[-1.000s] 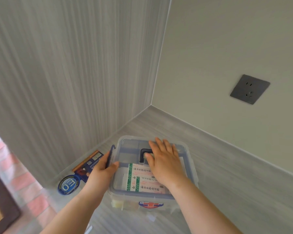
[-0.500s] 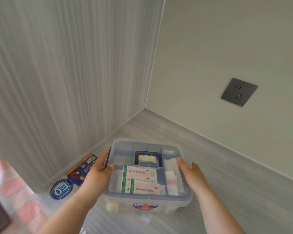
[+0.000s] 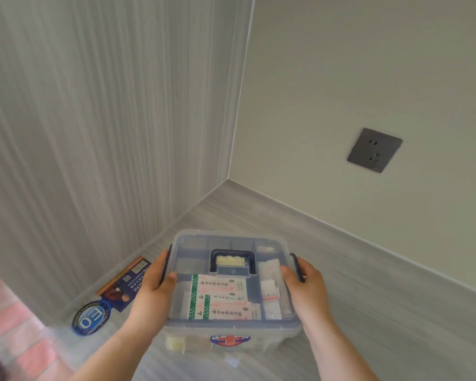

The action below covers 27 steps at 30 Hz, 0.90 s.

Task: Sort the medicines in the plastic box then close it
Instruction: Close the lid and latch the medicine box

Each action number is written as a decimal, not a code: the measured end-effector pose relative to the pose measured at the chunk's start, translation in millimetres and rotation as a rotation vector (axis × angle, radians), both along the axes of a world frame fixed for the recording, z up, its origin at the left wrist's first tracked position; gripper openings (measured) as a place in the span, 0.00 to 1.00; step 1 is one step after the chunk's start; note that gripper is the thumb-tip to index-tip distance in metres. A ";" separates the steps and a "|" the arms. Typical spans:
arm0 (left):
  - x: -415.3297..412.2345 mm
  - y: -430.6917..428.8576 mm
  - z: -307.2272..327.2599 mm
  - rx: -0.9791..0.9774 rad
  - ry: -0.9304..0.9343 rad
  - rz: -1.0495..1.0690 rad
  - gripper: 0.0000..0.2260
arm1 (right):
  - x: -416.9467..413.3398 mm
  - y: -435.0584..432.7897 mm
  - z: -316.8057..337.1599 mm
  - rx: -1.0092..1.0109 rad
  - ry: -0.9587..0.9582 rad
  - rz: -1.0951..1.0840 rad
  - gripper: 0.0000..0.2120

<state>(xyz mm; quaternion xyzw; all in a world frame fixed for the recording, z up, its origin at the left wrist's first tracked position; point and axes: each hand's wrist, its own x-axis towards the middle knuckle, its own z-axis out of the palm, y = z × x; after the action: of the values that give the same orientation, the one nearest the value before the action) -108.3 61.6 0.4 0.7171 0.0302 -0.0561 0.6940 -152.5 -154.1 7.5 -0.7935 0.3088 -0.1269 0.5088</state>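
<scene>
The clear plastic box [image 3: 231,329] sits on the grey floor near the wall corner, its lid on and a dark blue handle [image 3: 232,259] lying flat on top. A red cross badge marks its front. Through the lid I see white medicine cartons with green stripes [image 3: 221,296] and small sachets [image 3: 270,292]. My left hand [image 3: 151,291] grips the left side, fingers around the dark blue left latch. My right hand [image 3: 305,287] grips the right side, over the right latch [image 3: 294,259].
A dark blue and orange leaflet [image 3: 124,281] and a round blue sticker [image 3: 90,317] lie on the floor left of the box. Walls meet just behind it. A grey wall socket [image 3: 374,149] is on the right wall. Pink brick-pattern flooring [image 3: 14,325] is at lower left.
My right hand has left the lid top and moved to the box's right side, closing over the latch. My left hand stays on the left side latch.
</scene>
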 end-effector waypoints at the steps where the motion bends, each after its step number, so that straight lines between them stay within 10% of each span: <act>1: 0.7 0.1 -2.3 0.000 0.006 0.005 0.19 | 0.0 0.1 -0.2 0.029 -0.022 -0.005 0.17; 8: 4.0 -5.1 -8.2 0.093 -0.082 0.050 0.21 | 19.2 -8.6 4.1 -0.054 -0.065 0.150 0.13; 15: 12.5 -8.2 -2.0 0.696 -0.741 -0.289 0.18 | 94.8 -25.9 10.6 -0.134 -0.006 0.342 0.14; 24: 66.5 -51.3 1.5 0.831 -0.693 -0.073 0.18 | 188.4 -35.3 15.6 -0.723 0.129 0.154 0.20; 27: 85.6 -70.0 3.0 0.854 -0.642 -0.029 0.19 | 193.6 -21.8 7.5 -0.642 0.062 0.032 0.23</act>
<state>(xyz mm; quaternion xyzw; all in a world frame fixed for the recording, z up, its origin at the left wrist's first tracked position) -22.7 -8.4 3.4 0.9171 -0.1737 0.1738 0.3139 41.1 -175.9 15.0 -0.9217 0.2556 -0.1856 0.2251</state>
